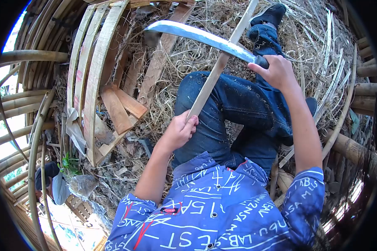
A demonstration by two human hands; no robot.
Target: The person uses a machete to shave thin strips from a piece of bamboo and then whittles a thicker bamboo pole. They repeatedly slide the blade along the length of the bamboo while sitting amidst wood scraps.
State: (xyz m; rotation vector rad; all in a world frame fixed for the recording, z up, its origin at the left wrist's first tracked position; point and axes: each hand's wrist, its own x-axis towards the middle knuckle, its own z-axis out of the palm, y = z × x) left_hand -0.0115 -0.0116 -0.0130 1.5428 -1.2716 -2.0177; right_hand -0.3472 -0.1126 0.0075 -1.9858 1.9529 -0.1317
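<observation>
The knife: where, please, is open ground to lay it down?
No bare ground shows. The left hand grips a bamboo strip. With the right hand holding the knife, the openest patch is straw between the short boards and the knee; another lies right of the shoe. Curved slats crowd the left, loose splints the right.

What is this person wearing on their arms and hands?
Nothing on the hands: the left hand and right hand are bare, without gloves. The forearms are uncovered. The short blue sleeves, printed with white lettering and lines plus a few red strokes, end near the elbows.
</observation>
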